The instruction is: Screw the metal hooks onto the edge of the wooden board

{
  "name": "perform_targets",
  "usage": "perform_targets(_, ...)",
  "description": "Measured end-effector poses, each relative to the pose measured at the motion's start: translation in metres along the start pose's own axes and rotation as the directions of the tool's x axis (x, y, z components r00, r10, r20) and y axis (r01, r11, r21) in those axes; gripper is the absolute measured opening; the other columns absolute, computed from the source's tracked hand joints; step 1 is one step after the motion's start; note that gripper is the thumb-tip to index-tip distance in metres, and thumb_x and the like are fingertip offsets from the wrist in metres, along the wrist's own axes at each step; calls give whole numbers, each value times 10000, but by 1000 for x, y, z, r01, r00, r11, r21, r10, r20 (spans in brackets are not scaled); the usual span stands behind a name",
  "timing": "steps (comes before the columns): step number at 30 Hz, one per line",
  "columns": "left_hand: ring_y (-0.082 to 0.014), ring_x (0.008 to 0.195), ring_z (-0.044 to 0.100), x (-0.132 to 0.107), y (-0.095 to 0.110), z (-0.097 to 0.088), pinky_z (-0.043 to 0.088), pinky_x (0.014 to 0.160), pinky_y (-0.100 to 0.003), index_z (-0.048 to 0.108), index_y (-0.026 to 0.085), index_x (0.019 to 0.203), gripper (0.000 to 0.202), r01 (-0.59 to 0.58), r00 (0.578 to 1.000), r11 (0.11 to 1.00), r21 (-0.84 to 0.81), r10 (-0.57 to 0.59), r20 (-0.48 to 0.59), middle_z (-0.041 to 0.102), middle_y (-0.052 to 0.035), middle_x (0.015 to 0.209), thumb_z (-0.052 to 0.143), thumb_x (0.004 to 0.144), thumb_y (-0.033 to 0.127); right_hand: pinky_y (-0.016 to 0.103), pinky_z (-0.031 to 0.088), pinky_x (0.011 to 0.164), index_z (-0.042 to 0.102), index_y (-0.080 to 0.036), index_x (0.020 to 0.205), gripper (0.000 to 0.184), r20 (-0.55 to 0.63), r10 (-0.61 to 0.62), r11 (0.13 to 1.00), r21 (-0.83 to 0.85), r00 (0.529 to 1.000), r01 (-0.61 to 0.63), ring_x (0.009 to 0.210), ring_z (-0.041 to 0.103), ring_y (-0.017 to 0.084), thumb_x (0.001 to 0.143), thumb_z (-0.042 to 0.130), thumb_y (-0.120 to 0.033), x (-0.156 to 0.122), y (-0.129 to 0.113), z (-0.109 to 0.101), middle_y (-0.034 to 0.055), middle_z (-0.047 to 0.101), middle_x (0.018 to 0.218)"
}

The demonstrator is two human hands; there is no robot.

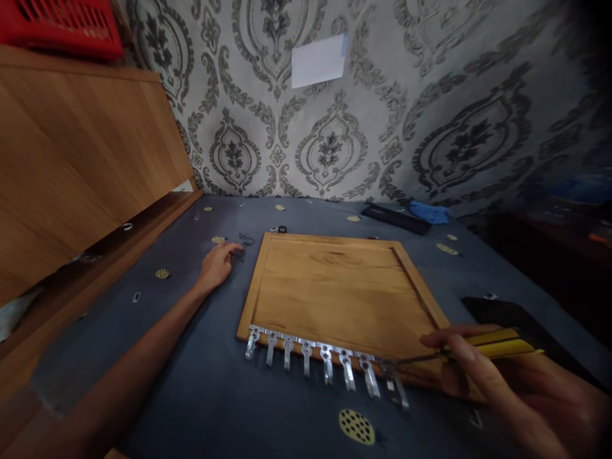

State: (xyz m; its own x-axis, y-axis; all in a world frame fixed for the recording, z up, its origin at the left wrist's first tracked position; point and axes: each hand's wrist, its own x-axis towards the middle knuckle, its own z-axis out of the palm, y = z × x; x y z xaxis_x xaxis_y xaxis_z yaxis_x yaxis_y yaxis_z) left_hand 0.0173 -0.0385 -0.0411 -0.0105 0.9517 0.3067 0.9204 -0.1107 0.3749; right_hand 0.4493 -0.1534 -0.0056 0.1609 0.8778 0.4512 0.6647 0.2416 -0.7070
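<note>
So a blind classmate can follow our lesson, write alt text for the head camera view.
A right hand holds a yellow-handled screwdriver, its tip at the last of a row of metal hooks along the near edge of a wooden panel. The left hand rests on the blue-grey cloth beside it, fingertips at small metal parts.

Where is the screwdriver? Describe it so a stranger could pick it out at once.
On the blue tablecloth lies a wooden board with a row of metal hooks along its near edge. At the right end of that row, the right hand grips the screwdriver, its thin shaft pointing at the last hook. Nothing else there has a yellow handle.
</note>
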Motion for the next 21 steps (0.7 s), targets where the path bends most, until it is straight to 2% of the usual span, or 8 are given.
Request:
perform_targets(3,-220,1021,639,0,-1,1,550,875,-437,610,173,1178,281,3,1000,1000,13,-3,-2,631,-90,1197,594,951,338,240,560,518,772,-295,809,331,80,-39,998,47,996,35,577,684,186,800,626,-592,-2,12,-2,8,701,653)
perform_targets(6,-217,1013,641,1,-4,3,552,870,-433,611,173,1175,278,5,1000,1000,21,-5,-6,631,-89,1195,593,952,338,249,555,533,770,-288,809,336,64,-54,998,38,997,51,579,675,190,813,616,-586,-3,15,-2,7,669,605)
perform_targets(9,-218,1012,641,2,-7,5,554,866,-431,609,171,1176,281,3,1000,1000,17,-3,-19,631,-89,1194,595,951,339,254,553,552,765,-279,755,347,33,-76,997,37,997,74,573,670,186,806,620,-591,-3,7,-1,13,682,629)
perform_targets(14,-224,1025,639,4,-11,7,552,873,-439,602,169,1190,295,-2,998,1000,0,1,-69,626,-92,1206,599,948,340,247,543,587,636,-245,490,483,40,-135,990,44,990,133,689,719,201,830,586,-585,1,-19,-2,35,742,734)
perform_targets(17,-227,1030,638,6,-15,9,550,876,-443,601,169,1194,301,-8,996,1000,-1,8,-91,624,-93,1211,601,947,341,241,549,570,649,-243,501,460,71,-157,985,76,985,152,665,718,199,834,587,-555,2,-28,-3,41,749,733)
perform_targets(21,-226,1026,639,6,-19,11,552,871,-442,598,169,1199,307,-12,994,1000,-3,12,-108,623,-93,1211,602,946,343,240,545,552,657,-242,520,443,50,-133,987,92,990,128,606,698,184,834,594,-548,1,-29,-4,40,740,703)
